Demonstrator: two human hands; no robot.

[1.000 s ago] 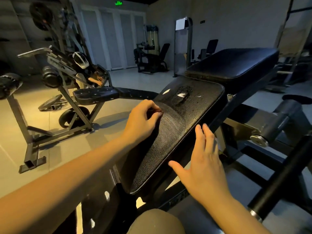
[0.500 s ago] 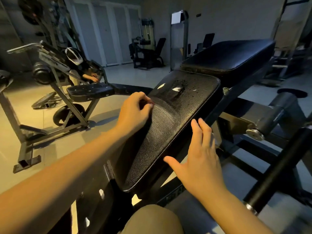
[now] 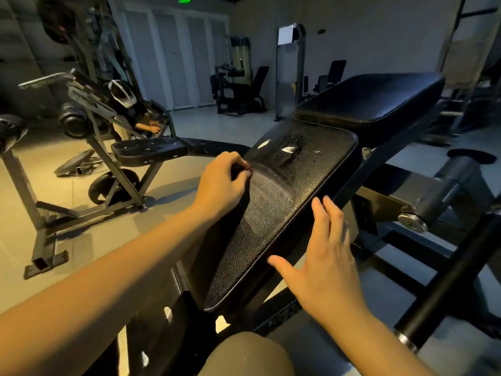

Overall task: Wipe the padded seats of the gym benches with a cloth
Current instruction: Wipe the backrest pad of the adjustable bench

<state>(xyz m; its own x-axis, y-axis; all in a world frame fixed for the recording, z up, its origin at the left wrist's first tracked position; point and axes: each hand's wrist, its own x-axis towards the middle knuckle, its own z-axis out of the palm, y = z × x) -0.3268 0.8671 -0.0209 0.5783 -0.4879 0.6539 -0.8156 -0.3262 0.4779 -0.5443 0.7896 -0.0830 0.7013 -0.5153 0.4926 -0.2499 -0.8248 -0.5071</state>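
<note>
Both side edges of the black padded seat (image 3: 282, 207) were occupied in the head view: the left hand (image 3: 219, 185) curled at the left one, pinching a dark cloth (image 3: 247, 170) barely showing; the right hand (image 3: 325, 256) lay straight-fingered against the right.

Cloth (image 3: 248, 171) in left hand (image 3: 219, 185) on seat pad (image 3: 284, 207), right hand (image 3: 325, 267) at right edge, backrest pad (image 3: 374, 96) behind, second bench (image 3: 149, 150) left

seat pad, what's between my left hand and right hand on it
Only bare black seat pad, in the head view. The left hand pinches a dark cloth at one edge; the right hand is at the other.
</note>
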